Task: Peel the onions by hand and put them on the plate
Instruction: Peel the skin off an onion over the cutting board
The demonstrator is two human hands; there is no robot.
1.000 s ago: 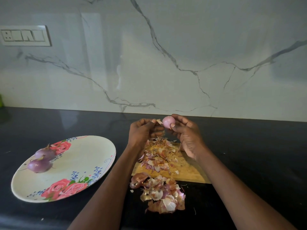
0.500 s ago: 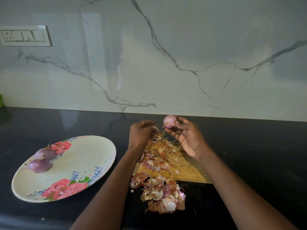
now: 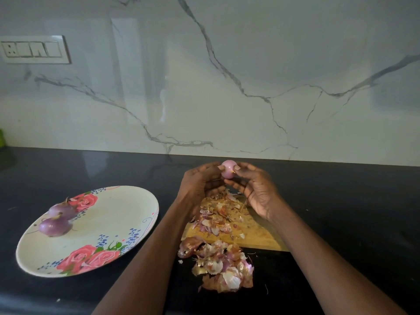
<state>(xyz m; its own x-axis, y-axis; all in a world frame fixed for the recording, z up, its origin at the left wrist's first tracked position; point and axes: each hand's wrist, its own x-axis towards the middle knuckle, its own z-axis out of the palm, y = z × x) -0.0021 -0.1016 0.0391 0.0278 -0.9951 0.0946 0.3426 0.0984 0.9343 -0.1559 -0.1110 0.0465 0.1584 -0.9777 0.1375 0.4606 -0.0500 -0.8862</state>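
- The counter is dark polished stone, glossy enough to mirror the wall.
- The backsplash, at twelve o'clock, is glossy white grey-veined marble.
- The cutting board looks like matt, pale wood.
- The plate, at nine o'clock, is smooth, with printed roses.
- The peels are papery, dry and crinkled.
- The onion is smooth, faintly shiny.

Counter right of board: bare. Bare strip of counter between plate and left forearm. Plate: two onions at far-left edge, rest bare. Board and counter just in front of it covered by peels. Both forearms cross the near counter.
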